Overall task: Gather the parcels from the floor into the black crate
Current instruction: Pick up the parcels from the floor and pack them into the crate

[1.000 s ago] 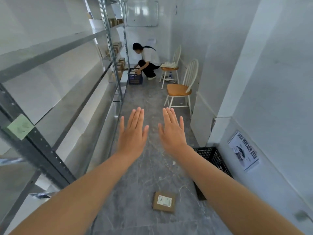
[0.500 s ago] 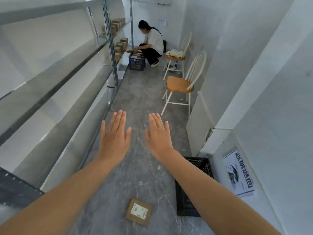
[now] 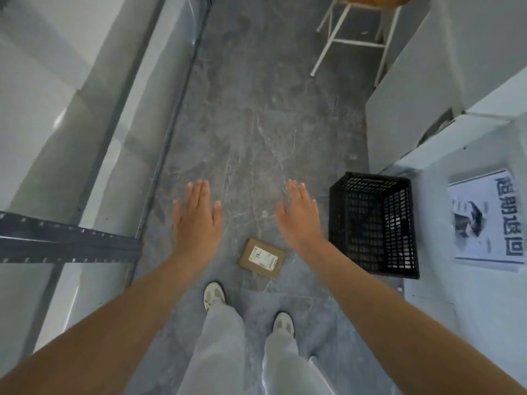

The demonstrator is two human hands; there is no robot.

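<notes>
A small brown cardboard parcel [image 3: 261, 258] with a white label lies flat on the grey marble floor just ahead of my feet. The black plastic crate [image 3: 399, 223] stands to its right against the wall, and I see nothing inside it. My left hand [image 3: 196, 220] hovers flat, fingers straight, above the floor to the left of the parcel. On the parcel's right, between it and the crate, my right hand [image 3: 299, 218] is stretched out the same way. Neither hand touches anything.
A metal shelf rack [image 3: 85, 240] runs along the left side of the narrow aisle. White chair legs [image 3: 353, 41] stand ahead at the top. A printed paper sheet [image 3: 487, 220] hangs on the right wall. My two shoes [image 3: 214, 295] are on the floor below the parcel.
The view has tilted steeply down, so the parcel and crate sit mid-frame and my legs appear. My hands have spread apart, still flat and holding nothing.
</notes>
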